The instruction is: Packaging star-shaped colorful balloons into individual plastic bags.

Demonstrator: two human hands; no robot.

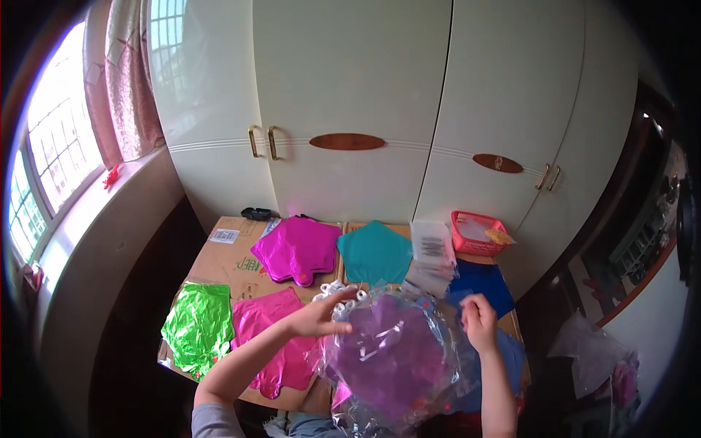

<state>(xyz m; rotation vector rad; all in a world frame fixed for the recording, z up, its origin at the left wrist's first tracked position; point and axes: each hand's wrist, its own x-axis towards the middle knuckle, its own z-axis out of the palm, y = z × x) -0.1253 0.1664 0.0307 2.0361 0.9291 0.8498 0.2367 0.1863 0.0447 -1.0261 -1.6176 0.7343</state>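
White wardrobe, bright window, pink curtain

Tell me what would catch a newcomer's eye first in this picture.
Probably the purple foil balloon in a clear plastic bag at the near edge, with the left hand on its upper left rim and the right hand pinching its upper right edge. Next come the bright foil shapes spread over the cardboard-covered table: a green one at left, a magenta stack and a teal one behind, with a red basket at the far right.
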